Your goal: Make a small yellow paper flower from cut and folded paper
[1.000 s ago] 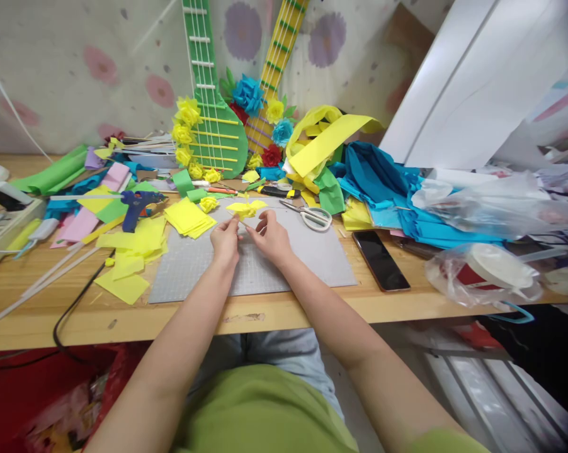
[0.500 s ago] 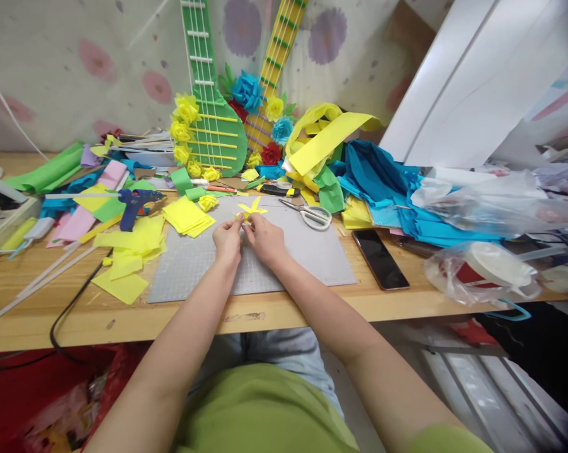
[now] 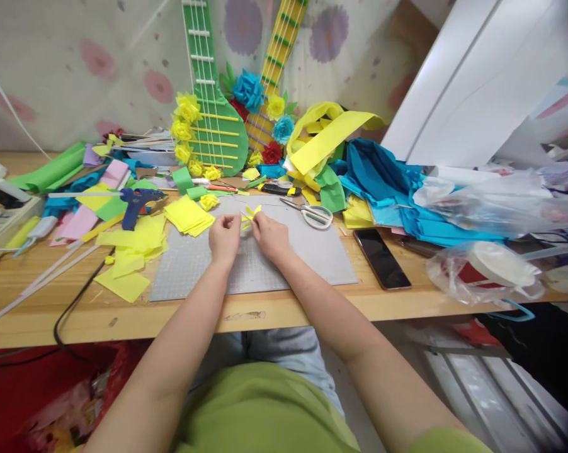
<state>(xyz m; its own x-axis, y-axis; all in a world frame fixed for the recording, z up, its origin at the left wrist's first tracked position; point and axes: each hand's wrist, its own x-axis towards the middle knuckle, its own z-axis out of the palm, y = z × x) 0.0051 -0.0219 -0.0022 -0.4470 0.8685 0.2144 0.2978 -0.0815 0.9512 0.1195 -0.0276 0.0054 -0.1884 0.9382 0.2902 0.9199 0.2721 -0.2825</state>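
Observation:
Over the grey cutting mat, my right hand pinches a small yellow paper flower with pointed petals spread out. Its lower part is hidden behind my fingers. Just to the left, my left hand is closed, thumb and fingertips together. A thin pale strip shows between the two hands, too small to make out. A stack of yellow paper squares lies left of my left hand, with a crumpled yellow paper rose beside it. White-handled scissors rest on the mat to the right of my right hand.
A blue glue gun lies at left among paper scraps. At the back lean a green paper-covered lute shape and a yellow one. On the right are a phone, blue crepe paper and a plastic-wrapped cup.
My hands have drawn slightly apart. The yellow flower has turned from lying flat and spread to a tilted position in my right fingers.

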